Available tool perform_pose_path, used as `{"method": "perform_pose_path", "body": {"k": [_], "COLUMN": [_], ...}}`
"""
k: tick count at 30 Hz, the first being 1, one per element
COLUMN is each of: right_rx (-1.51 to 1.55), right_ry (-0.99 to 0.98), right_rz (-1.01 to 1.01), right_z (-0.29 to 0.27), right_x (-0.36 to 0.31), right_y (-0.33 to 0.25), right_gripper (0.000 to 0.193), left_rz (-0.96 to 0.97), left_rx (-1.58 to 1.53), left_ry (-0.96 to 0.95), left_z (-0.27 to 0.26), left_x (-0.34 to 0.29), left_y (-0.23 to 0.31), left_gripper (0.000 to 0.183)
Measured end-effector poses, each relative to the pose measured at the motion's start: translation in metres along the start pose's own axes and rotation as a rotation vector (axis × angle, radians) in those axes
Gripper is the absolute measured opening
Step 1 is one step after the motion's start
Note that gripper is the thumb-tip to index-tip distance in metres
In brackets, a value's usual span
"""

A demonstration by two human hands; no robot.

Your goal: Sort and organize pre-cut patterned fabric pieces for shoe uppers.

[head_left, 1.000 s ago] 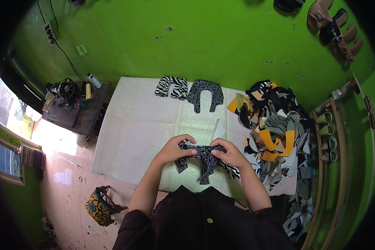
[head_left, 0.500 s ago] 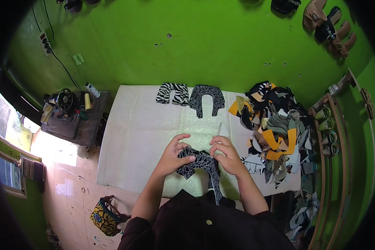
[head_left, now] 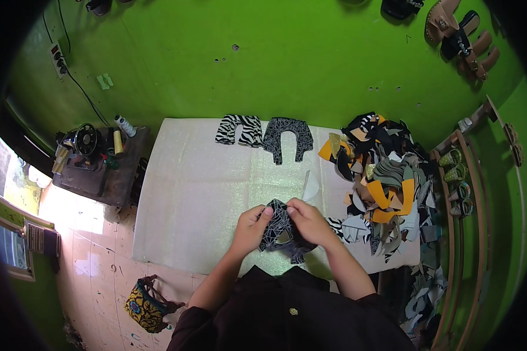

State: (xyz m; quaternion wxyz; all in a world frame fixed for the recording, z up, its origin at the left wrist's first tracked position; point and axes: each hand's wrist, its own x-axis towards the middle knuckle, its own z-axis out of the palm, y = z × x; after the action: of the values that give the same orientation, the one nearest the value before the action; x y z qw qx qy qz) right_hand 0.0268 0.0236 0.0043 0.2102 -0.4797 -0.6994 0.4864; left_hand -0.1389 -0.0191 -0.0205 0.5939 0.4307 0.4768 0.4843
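Note:
Between my hands, over the near part of the pale table [head_left: 187,193], is a black fabric piece [head_left: 277,225] with thin white crossing lines. My left hand [head_left: 250,229] pinches its left edge, thumb on top. My right hand [head_left: 307,222] grips the upper right edge, its fingers curled closed. The piece is bent, and its lower part hangs toward me. Just beyond my right hand lies a white half-round piece [head_left: 311,186]. At the table's far edge, a zebra-striped U-shaped piece [head_left: 239,130] lies beside a U-shaped piece [head_left: 287,134] with the same line pattern.
Mixed scraps [head_left: 386,169] in black, grey, orange and white are heaped on the table's right side. A sewing machine [head_left: 86,140] with thread spools stands at left. A patterned bag [head_left: 147,307] sits on the floor. A wooden rack [head_left: 471,234] with sandals is at right.
My hands have come closer together, and both now grip the fabric piece. It has been turned and bunched between them; the right fingers, loosely raised before, are closed on its edge.

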Motion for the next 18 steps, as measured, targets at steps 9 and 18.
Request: {"method": "perform_pose_path", "body": {"k": [9, 18], "right_rx": [-0.036, 0.309], "right_ry": [-0.052, -0.075], "right_rz": [-0.053, -0.263], "right_z": [0.022, -0.027], "right_x": [0.005, 0.005], "right_y": [-0.003, 0.011], "right_gripper": [0.018, 0.027], "left_rz": [0.467, 0.563], "left_rx": [0.271, 0.319], "left_ry": [0.028, 0.443], "left_z": [0.003, -0.029], "left_x": [-0.009, 0.013], "left_y": [-0.003, 0.008], "left_gripper": [0.034, 0.029]}}
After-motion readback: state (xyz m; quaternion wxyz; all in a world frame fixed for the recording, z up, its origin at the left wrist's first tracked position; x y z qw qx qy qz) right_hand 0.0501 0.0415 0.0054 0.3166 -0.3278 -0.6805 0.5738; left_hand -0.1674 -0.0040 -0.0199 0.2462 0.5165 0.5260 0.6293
